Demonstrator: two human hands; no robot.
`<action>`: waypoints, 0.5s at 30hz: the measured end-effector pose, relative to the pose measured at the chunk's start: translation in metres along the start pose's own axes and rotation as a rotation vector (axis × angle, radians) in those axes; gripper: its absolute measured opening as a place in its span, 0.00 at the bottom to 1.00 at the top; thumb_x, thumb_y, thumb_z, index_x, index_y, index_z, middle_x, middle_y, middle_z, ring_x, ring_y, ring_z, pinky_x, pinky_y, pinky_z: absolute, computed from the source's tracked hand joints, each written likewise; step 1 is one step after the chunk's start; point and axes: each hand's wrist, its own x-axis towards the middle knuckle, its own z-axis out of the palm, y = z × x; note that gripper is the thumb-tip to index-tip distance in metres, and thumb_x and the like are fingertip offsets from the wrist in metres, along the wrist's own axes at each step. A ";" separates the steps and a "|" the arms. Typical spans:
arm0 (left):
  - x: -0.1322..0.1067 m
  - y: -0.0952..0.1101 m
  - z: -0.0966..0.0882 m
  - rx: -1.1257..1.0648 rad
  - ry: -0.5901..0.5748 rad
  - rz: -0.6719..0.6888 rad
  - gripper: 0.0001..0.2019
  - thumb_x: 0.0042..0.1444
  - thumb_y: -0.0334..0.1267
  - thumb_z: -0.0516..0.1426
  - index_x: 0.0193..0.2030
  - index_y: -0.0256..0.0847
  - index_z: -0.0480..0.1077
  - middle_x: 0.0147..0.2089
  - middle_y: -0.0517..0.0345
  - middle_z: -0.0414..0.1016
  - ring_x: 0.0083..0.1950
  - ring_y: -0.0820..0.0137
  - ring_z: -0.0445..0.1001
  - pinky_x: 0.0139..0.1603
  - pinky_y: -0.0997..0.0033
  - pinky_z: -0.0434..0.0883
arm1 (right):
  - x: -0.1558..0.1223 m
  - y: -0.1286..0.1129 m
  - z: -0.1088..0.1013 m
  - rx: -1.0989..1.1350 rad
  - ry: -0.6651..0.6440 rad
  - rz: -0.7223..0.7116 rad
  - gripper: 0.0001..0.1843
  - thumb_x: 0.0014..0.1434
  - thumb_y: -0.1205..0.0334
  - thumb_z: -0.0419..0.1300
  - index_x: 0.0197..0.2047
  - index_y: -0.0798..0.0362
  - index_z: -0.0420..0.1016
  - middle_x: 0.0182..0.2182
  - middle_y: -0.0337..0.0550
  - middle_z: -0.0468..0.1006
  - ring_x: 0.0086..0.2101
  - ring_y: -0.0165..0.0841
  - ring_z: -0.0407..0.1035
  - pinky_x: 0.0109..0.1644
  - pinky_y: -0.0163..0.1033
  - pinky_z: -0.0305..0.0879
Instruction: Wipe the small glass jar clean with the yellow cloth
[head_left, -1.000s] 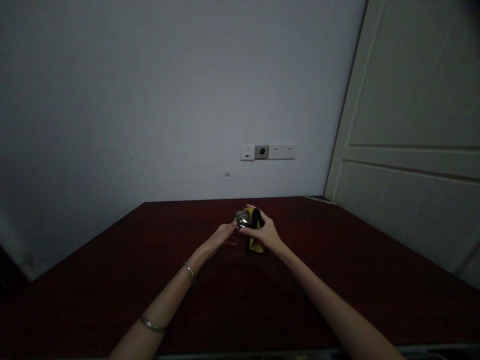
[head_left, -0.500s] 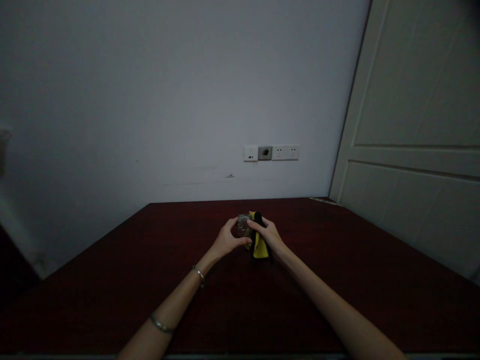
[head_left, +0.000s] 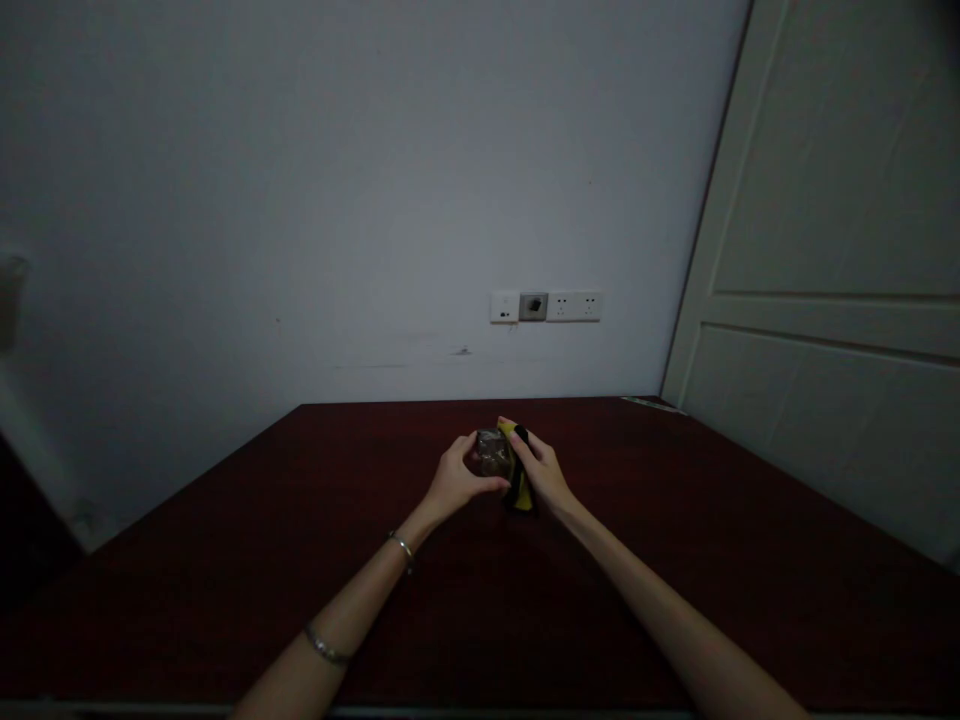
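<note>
Between my two hands is a small clear object (head_left: 493,453), glossy and see-through like a glass or plastic cup; its exact kind is hard to make out in the dim light. My left hand (head_left: 456,475) grips it from the left, thumb along the near side and fingers round the far side. A yellow and black cloth (head_left: 523,495) is bunched in my right hand (head_left: 545,474), which presses it against the object's right side. Part of the cloth hangs below the fingers. Two bracelets circle my left forearm.
The dark red table (head_left: 360,600) reaches back to a pale wall (head_left: 375,200). Sockets and switches (head_left: 545,307) sit low on that wall. A pale panelled door (head_left: 825,340) stands along the right side.
My right hand and the cloth have shifted slightly on the clear object, leaving more of it uncovered. Less yellow hangs below the hand. My left hand keeps its grip.
</note>
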 end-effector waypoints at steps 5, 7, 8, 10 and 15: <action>0.002 0.002 0.000 -0.087 0.003 -0.019 0.35 0.32 0.43 0.69 0.50 0.36 0.66 0.47 0.50 0.70 0.50 0.60 0.68 0.53 0.60 0.65 | -0.006 -0.012 -0.003 -0.109 -0.111 -0.187 0.20 0.56 0.51 0.56 0.49 0.50 0.73 0.56 0.44 0.67 0.56 0.39 0.60 0.62 0.48 0.52; 0.002 0.003 0.000 -0.141 -0.005 -0.022 0.35 0.32 0.42 0.69 0.50 0.36 0.65 0.47 0.49 0.70 0.50 0.61 0.68 0.53 0.60 0.66 | -0.008 -0.016 -0.004 -0.135 -0.150 -0.229 0.18 0.57 0.52 0.55 0.48 0.49 0.74 0.56 0.44 0.67 0.56 0.39 0.61 0.62 0.48 0.53; 0.001 0.004 0.000 -0.173 -0.019 -0.022 0.35 0.33 0.42 0.69 0.50 0.36 0.65 0.47 0.49 0.69 0.49 0.61 0.69 0.52 0.60 0.66 | -0.009 -0.017 -0.004 -0.139 -0.152 -0.236 0.18 0.57 0.52 0.55 0.48 0.49 0.74 0.56 0.44 0.67 0.56 0.39 0.61 0.61 0.48 0.53; 0.000 0.006 0.000 -0.207 -0.060 -0.014 0.35 0.33 0.41 0.68 0.51 0.36 0.65 0.48 0.48 0.69 0.49 0.61 0.69 0.52 0.60 0.67 | -0.007 -0.016 -0.005 -0.125 -0.123 -0.224 0.18 0.57 0.51 0.55 0.47 0.50 0.74 0.55 0.45 0.68 0.55 0.39 0.62 0.61 0.47 0.55; -0.003 0.009 0.000 -0.079 -0.138 0.058 0.39 0.31 0.43 0.69 0.53 0.37 0.65 0.49 0.48 0.68 0.50 0.59 0.68 0.53 0.58 0.66 | 0.003 -0.008 -0.007 -0.067 -0.025 -0.134 0.19 0.56 0.49 0.55 0.45 0.52 0.75 0.51 0.46 0.72 0.53 0.40 0.65 0.59 0.49 0.57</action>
